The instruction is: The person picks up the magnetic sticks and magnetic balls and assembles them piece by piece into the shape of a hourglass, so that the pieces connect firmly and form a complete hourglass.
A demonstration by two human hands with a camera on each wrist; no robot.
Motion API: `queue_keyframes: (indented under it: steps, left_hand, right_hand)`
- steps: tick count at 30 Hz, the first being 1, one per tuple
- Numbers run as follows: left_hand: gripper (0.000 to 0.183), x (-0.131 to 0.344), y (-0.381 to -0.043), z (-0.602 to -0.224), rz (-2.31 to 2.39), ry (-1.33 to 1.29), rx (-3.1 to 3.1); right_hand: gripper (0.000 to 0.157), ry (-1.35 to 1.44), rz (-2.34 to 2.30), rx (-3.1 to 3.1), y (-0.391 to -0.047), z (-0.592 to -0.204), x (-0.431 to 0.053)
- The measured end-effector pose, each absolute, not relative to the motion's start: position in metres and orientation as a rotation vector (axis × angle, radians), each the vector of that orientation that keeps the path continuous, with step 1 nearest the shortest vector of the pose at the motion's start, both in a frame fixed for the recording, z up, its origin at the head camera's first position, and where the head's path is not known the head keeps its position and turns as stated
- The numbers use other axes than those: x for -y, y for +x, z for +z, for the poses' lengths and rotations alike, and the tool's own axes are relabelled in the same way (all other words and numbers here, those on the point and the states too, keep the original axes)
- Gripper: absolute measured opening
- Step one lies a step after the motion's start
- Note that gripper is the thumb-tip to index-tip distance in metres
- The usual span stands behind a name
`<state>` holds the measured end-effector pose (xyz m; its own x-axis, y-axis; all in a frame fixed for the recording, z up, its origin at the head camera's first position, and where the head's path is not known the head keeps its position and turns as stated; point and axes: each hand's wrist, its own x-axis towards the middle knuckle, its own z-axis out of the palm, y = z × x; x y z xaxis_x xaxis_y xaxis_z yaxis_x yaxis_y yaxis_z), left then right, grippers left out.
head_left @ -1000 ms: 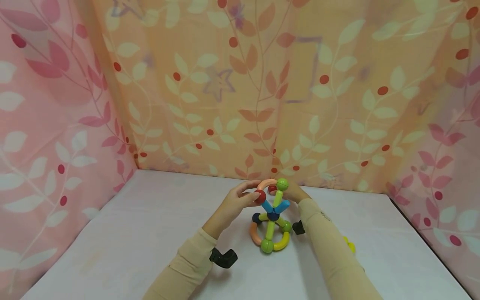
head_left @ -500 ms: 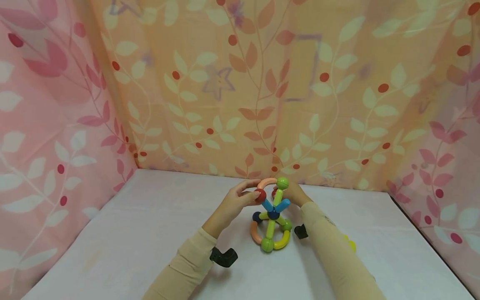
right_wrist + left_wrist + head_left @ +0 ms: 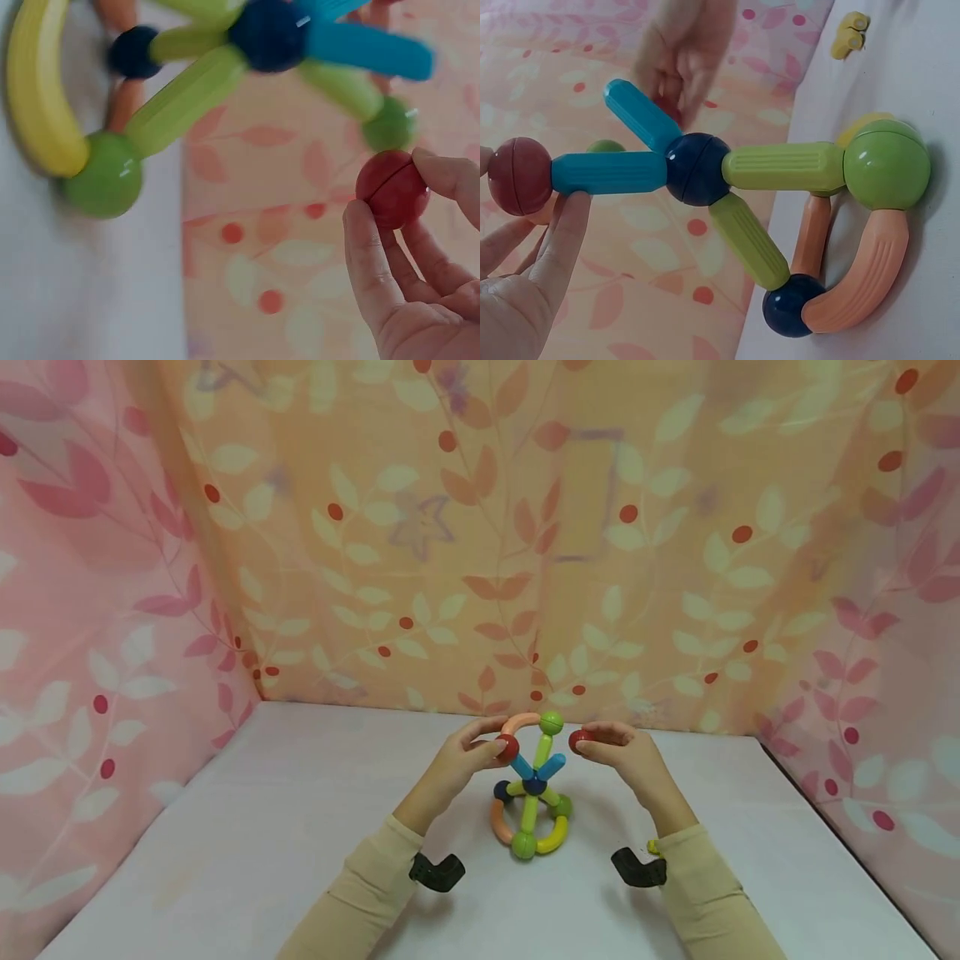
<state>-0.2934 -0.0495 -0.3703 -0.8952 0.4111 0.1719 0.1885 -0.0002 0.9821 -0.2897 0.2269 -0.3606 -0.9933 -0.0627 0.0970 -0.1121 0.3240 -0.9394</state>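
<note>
A construction of magnetic rods and balls stands on the table, its ring base made of curved orange and yellow rods [image 3: 553, 837]. From its central dark blue ball [image 3: 534, 784] rise two blue rods and a lime-green one. My left hand [image 3: 455, 768] grips the red ball [image 3: 521, 176] on one blue rod, with a finger touching that rod [image 3: 611, 172]. The other blue rod [image 3: 552, 767] has a bare end. A curved orange rod arches from the held red ball to the green top ball [image 3: 551, 722]. Right of the construction, my right hand [image 3: 630, 760] pinches a loose red ball [image 3: 394, 187], apart from it.
A small yellow piece [image 3: 850, 35] lies on the white table [image 3: 262, 827], partly behind my right forearm in the head view. Black wrist mounts [image 3: 437, 872] jut from both sleeves. Flower-patterned cloth [image 3: 360, 568] hangs around the back and sides.
My right hand has come out from behind the construction toward the right, carrying the loose red ball. The left hand keeps its hold. The head view has turned slightly.
</note>
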Motion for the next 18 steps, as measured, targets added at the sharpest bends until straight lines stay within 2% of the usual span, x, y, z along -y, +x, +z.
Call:
queue_keyframes:
  steps: [8, 18]
  left_hand:
    - [0.049, 0.054, -0.295, -0.369, 2.026, 0.673, -2.098]
    - [0.047, 0.050, -0.293, -0.369, 2.009, 0.618, -2.106]
  right_hand:
    - [0.050, 0.175, 1.686, 2.537, -0.255, -0.329, -0.215]
    - [0.048, 0.191, 1.661, 2.558, -0.250, -0.332, -0.205]
